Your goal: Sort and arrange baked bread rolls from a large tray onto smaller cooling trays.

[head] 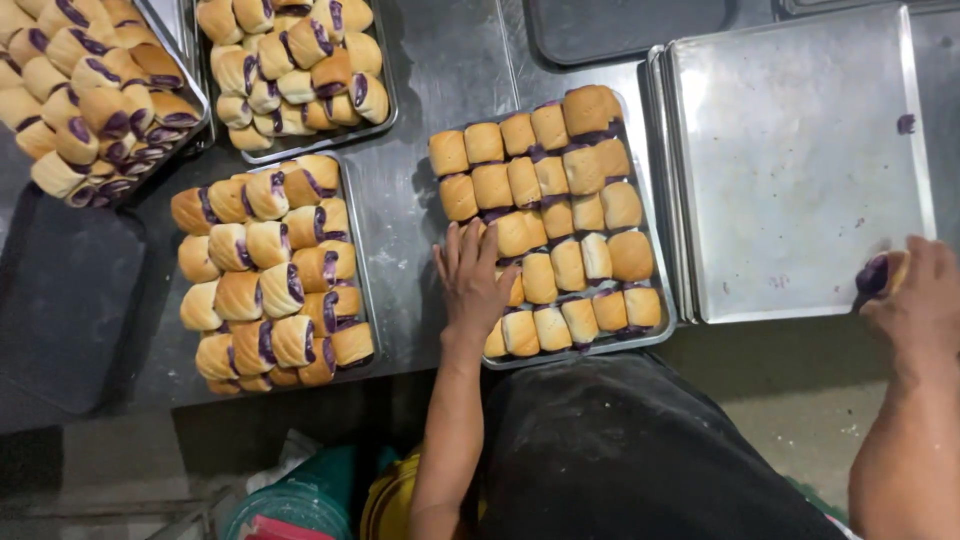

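While resting on the near left corner of the middle tray of rolls [655, 330], left hand [472, 280] lies flat, fingers apart; right hand [915, 300], right of that tray, fingers clamped on a purple-filled roll [880, 272] at the empty tray [800, 150]; left of it, three more roll trays [362, 290] on the desk [440, 80]
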